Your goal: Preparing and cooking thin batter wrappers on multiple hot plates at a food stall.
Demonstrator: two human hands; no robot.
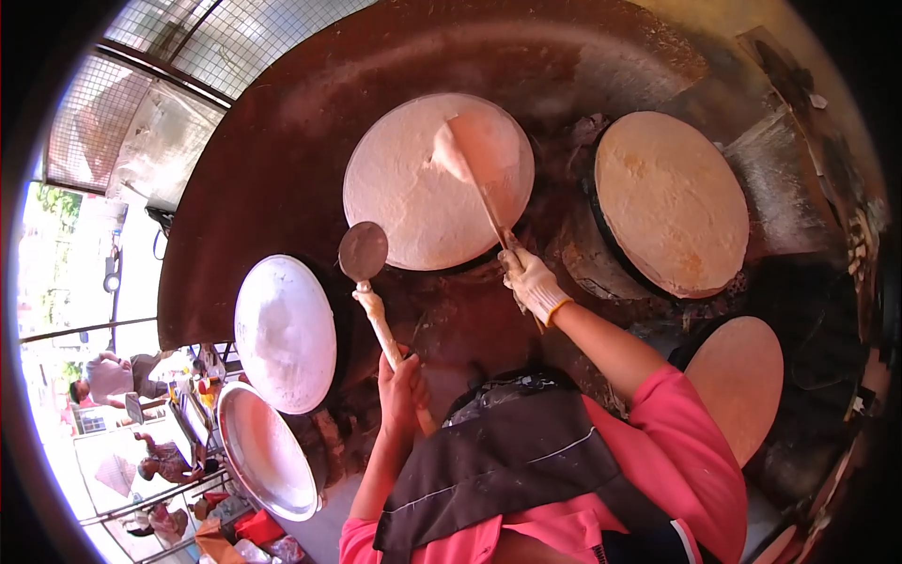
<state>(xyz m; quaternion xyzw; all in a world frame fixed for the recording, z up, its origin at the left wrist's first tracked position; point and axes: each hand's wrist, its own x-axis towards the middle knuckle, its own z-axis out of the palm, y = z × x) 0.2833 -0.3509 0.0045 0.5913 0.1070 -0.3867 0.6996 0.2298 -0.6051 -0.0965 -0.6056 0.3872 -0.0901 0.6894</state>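
My left hand point(402, 388) is bare and grips the wooden handle of a long ladle point(363, 251). The ladle's round bowl hangs in the air at the near left edge of the middle griddle. My right hand point(530, 278), in a pale work glove, holds a long, thin wooden spatula point(486, 197). Its blade reaches over a wide, round layer of pale batter point(402, 183) that covers the griddle. A thicker mound of batter point(447, 153) lies against the blade's left side. To the right of the blade, the layer looks smoother and pinker.
At right stands another black griddle bearing a round flatbread point(669, 204) with browned patches. A plain round disc point(736, 388) sits nearer me. On the left are a white round surface point(285, 335) and a metal basin point(309, 486) of white liquid. Several people point(116, 377) are beyond, at far left.
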